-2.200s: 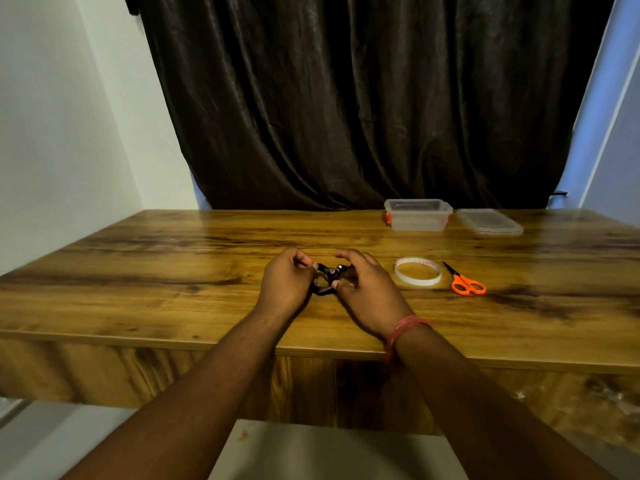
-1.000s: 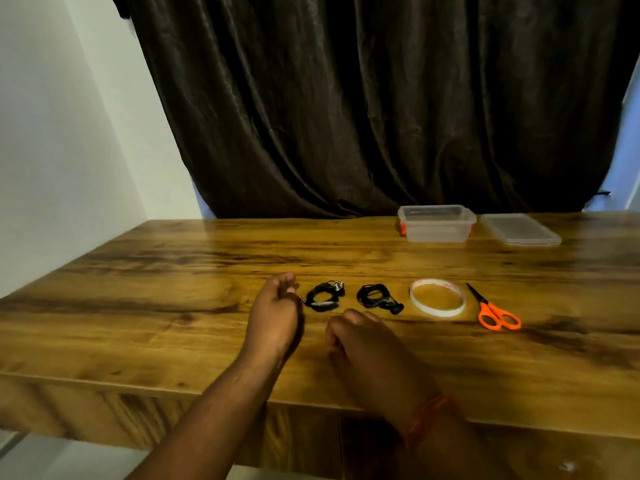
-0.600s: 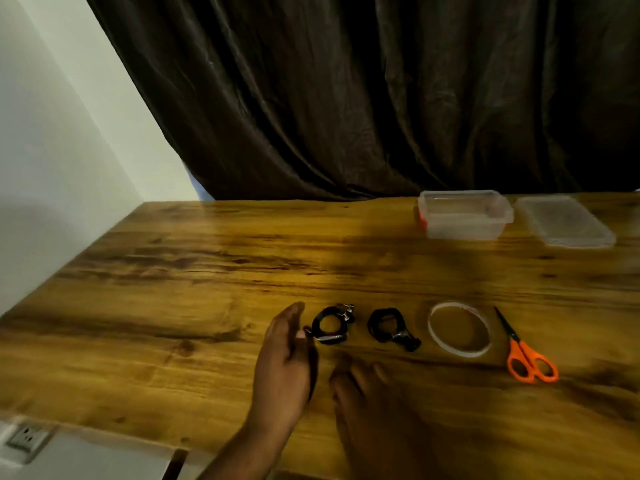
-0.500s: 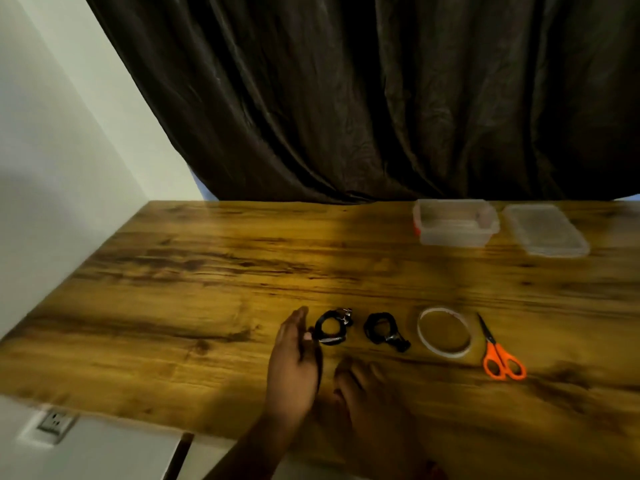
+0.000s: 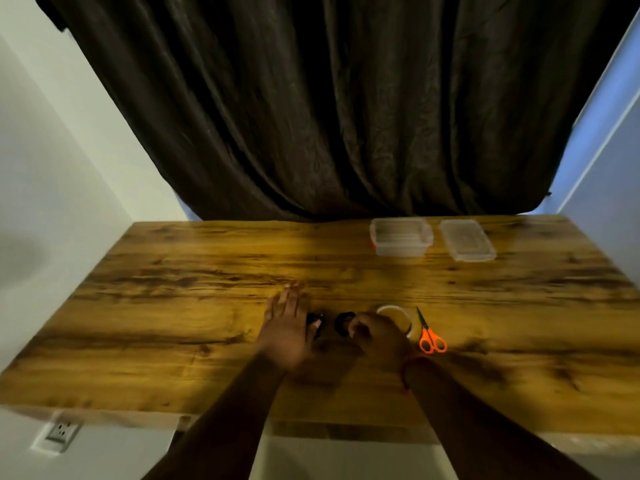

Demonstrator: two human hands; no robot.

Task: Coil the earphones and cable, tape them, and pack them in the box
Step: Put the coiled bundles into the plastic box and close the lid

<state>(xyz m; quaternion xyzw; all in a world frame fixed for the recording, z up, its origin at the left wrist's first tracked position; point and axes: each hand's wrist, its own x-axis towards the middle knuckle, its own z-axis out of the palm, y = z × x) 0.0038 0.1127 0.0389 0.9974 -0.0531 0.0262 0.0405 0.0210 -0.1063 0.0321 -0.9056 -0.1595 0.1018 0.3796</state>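
Two small black coils lie side by side on the wooden table [image 5: 194, 278]. My left hand [image 5: 285, 327] is flat with its fingers stretched out, and it covers the left edge of the left black coil [image 5: 316, 320]. My right hand [image 5: 379, 336] is curled, its fingertips pinching the right black coil [image 5: 342, 322]. A white tape roll [image 5: 394, 309] lies just behind my right hand, partly hidden by it. At the back right stands the clear plastic box [image 5: 401, 249], which is open, with its lid [image 5: 467, 240] flat beside it.
Orange-handled scissors [image 5: 429, 337] lie right of the tape roll, blades pointing away from me. A dark curtain [image 5: 329, 116] hangs behind the table. White walls stand on both sides, and a wall socket [image 5: 60, 433] sits low on the left.
Both coils were set down on the table and my hands drew back. My hands have now come forward again, the right one onto the right coil. The camera has tilted and risen.
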